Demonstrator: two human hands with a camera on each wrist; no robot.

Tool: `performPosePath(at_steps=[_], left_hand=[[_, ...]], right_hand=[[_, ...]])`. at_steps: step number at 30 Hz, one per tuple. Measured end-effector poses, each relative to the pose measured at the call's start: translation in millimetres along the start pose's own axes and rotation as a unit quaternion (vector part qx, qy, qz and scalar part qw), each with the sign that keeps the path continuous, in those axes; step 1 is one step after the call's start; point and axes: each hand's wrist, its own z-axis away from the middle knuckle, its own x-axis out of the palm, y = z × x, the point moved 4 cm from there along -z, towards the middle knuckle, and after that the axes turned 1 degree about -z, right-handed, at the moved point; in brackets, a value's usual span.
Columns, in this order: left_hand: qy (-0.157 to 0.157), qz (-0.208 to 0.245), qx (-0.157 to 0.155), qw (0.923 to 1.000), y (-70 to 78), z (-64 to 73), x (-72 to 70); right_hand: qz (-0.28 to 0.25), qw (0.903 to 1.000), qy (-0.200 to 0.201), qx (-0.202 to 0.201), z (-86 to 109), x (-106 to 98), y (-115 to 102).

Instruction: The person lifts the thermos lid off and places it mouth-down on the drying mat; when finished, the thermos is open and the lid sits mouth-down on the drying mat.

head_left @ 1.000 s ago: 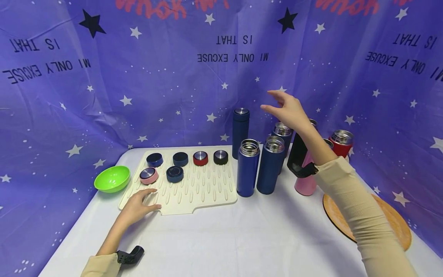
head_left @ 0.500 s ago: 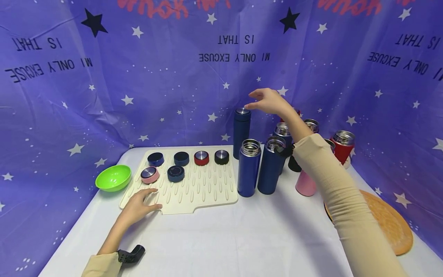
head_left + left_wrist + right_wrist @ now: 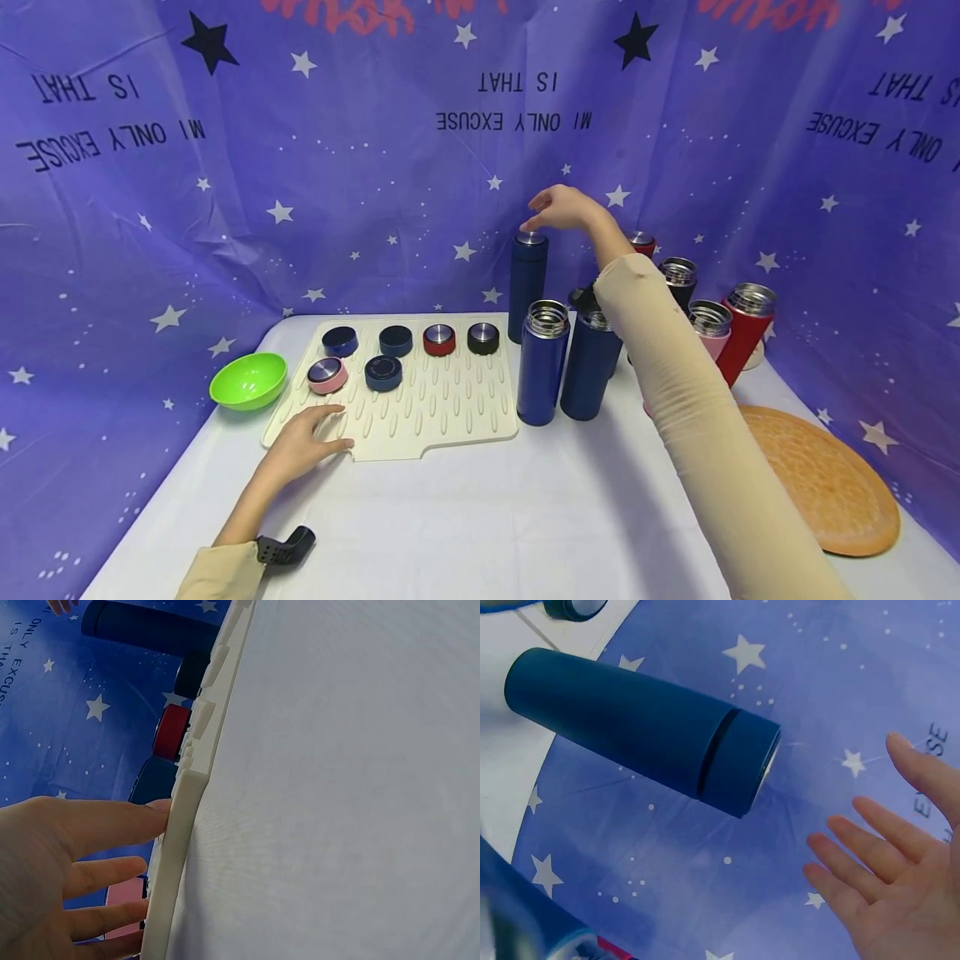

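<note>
My right hand hovers just above a dark blue thermos that stands capped at the back of the table. In the right wrist view its fingers are extended and hold nothing, apart from the thermos lid. My left hand lies at the front left of a cream ribbed drying mat. Its thumb is by the mat's edge, fingers spread and relaxed, gripping nothing. Several thermos lids sit on the mat, among them a pink lid, a red lid and a black lid.
Two uncapped blue thermoses stand right of the mat. Behind my right sleeve are a pink thermos, a red thermos and a black one. A green bowl is at left, an orange round mat at right.
My right hand has moved left and slightly up, from over the right-hand bottles to above the capped dark blue thermos. My left hand has stayed in place.
</note>
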Motion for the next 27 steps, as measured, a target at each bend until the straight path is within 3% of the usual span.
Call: performPosePath(at_steps=[17,27], left_hand=[[0.006,-0.005,0.014,0.9999,4.9,-3.8,-3.6],[0.006,0.0,0.022,0.9997,6.9,-0.3,-1.4]], right_hand=[[0.085,0.9909,-0.102,0.02,-26.6,9,9],[0.114,0.9775,-0.174,0.034,-34.9,20,17]])
